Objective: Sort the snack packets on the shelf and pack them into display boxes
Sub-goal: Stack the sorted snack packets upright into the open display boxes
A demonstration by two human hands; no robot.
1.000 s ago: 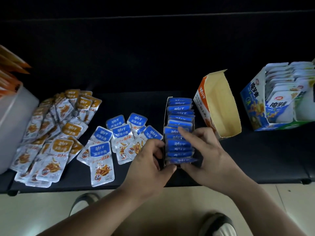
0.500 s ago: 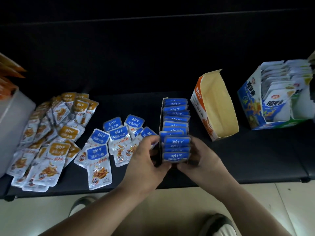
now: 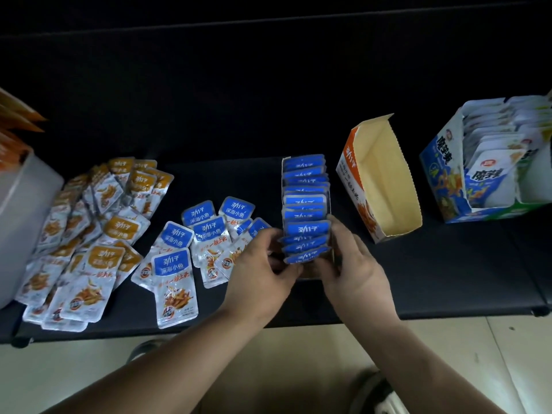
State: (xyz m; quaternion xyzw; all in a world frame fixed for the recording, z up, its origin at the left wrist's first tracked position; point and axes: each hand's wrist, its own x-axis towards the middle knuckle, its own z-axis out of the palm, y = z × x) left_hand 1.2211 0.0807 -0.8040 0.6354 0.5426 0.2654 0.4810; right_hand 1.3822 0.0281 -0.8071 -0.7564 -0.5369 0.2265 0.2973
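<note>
My right hand [image 3: 354, 264] has come down; with my left hand [image 3: 263, 264] it pinches the front blue packets [image 3: 307, 243], and the box [image 3: 329, 201] looks nearly full.

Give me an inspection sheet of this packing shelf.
Surface: black shelf.
Job's things: blue packet row upright in a display box; loose blue packets left of it; gold packets heaped farther left; empty orange box to the right.
Clutter: white bin at left edge; blue-white box of white packets far right.
Hands: left hand and right hand grip the row's near end from either side.
Cables: nothing seen.
Surroundings: pale floor, shoe below.
</note>
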